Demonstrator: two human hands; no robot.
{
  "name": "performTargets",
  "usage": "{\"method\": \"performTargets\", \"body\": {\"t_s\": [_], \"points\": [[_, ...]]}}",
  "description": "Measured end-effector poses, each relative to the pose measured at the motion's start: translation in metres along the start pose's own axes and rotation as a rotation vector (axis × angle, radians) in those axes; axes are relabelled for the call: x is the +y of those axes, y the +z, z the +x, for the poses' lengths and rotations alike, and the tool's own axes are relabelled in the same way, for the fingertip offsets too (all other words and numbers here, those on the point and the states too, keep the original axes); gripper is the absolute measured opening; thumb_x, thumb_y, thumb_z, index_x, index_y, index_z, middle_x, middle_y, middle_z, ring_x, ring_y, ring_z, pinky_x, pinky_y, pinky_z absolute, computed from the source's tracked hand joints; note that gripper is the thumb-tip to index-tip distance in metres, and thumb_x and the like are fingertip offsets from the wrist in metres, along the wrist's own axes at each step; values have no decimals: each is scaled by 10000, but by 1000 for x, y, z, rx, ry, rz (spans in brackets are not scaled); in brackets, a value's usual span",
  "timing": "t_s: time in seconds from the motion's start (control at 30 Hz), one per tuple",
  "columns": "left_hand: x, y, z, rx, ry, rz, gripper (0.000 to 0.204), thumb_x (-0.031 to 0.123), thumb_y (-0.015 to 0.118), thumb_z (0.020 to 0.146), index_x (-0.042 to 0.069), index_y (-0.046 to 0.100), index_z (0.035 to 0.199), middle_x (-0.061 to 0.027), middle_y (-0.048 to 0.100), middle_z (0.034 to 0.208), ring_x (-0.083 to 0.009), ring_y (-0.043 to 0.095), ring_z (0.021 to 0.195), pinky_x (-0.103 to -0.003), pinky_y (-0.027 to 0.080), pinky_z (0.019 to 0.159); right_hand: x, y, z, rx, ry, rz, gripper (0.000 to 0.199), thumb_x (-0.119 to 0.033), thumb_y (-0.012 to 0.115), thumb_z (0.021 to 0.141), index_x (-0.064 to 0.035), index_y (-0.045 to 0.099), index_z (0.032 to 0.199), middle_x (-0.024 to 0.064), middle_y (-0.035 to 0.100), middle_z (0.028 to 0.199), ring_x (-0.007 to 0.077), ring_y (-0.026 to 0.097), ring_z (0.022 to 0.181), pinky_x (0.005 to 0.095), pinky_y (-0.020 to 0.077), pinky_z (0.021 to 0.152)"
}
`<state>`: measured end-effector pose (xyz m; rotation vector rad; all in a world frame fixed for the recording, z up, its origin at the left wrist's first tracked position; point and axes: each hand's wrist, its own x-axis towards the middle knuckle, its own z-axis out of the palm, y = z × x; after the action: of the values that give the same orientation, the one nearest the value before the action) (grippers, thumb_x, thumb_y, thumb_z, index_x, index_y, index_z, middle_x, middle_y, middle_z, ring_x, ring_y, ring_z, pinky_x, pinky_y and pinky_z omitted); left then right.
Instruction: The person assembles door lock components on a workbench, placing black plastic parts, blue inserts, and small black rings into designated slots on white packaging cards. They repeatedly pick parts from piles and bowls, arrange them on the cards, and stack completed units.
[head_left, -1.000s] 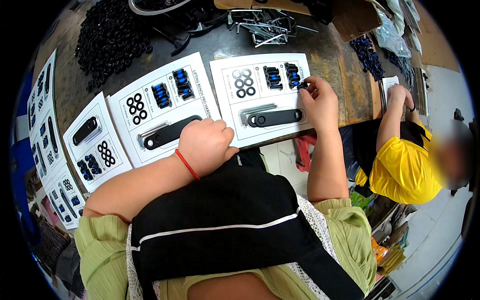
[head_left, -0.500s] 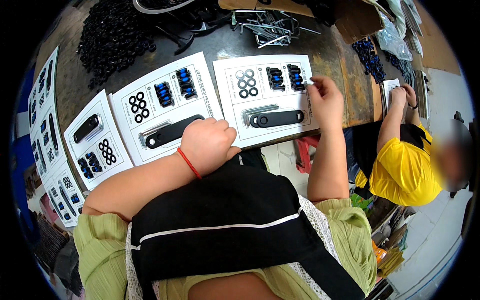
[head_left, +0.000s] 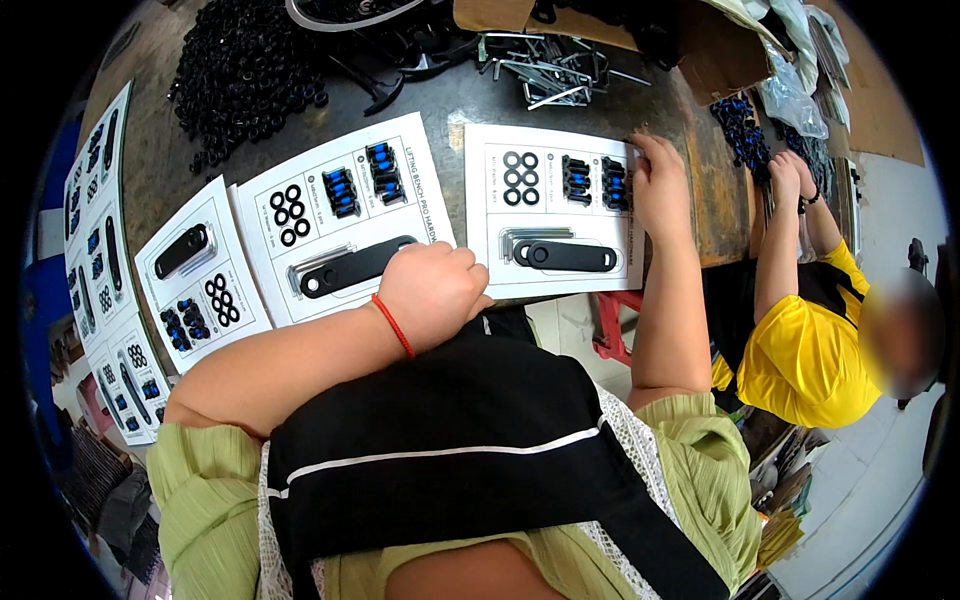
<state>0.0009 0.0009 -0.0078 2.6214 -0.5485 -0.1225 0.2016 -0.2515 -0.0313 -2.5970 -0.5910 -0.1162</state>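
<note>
The right hand [head_left: 660, 190] rests on the right edge of a white layout sheet [head_left: 550, 205], fingers together and flat beside the blue-black bolts [head_left: 612, 183], gripping nothing that I can see. The left hand [head_left: 432, 292] is a closed fist on the near corner of the next sheet [head_left: 340, 215], touching its black flat bar [head_left: 355, 268]; whether anything sits inside that grip I cannot tell. To do this well, I would press each sheet flat and nudge parts squarely into their printed outlines. The sheets overhang the surface [head_left: 460, 100] edge slightly, so care there. Open room lies between the 2 sheets; a heap of black rings [head_left: 245, 70] crowds the far left.
</note>
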Motion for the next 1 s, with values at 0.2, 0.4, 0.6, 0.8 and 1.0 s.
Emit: {"method": "performTargets", "body": {"t_s": [0.2, 0.4, 0.6, 0.8, 1.0], "points": [[-4, -1, 19, 17, 14, 63, 239, 313, 721, 755, 96, 626, 725, -52, 569, 738, -240, 598, 713, -358, 487, 607, 14, -16, -32, 17, 246, -130, 275, -1, 529, 838, -14, 655, 1081, 163, 601, 1135, 359, 537, 1083, 419, 437, 929], [-10, -9, 50, 25, 12, 128, 245, 320, 730, 736, 103, 616, 738, -48, 580, 763, -238, 601, 763, -366, 497, 646, 44, -30, -76, 140, 317, -182, 224, -36, 536, 856, -18, 674, 1031, 183, 618, 1057, 373, 564, 1016, 421, 455, 888], [-8, -14, 69, 61, -27, 177, 222, 304, 716, 760, 96, 640, 752, -55, 605, 783, -249, 617, 783, -375, 511, 659, 40, -44, -125, 188, 420, -220, 195, -66, 546, 858, 9, 671, 988, 208, 627, 996, 373, 594, 942, 416, 475, 847], [35, -18, 40, -478, -175, -380, 281, 331, 696, 815, 58, 661, 757, -121, 661, 794, -279, 638, 727, -396, 505, 654, 28, -47, -161, 111, 591, -79, 207, -87, 550, 858, 24, 653, 998, 197, 621, 1004, 357, 602, 935, 398, 480, 843], [43, 7, 14, -815, -373, -910, 309, 286, 659, 884, 12, 696, 1021, -41, 678, 834, -105, 610, 724, -255, 481, 655, 9, -47, -189, 25, 709, 212, 239, -105, 588, 854, 67, 647, 1010, 156, 687, 859, 222, 648, 755, 322, 504, 725]]}}
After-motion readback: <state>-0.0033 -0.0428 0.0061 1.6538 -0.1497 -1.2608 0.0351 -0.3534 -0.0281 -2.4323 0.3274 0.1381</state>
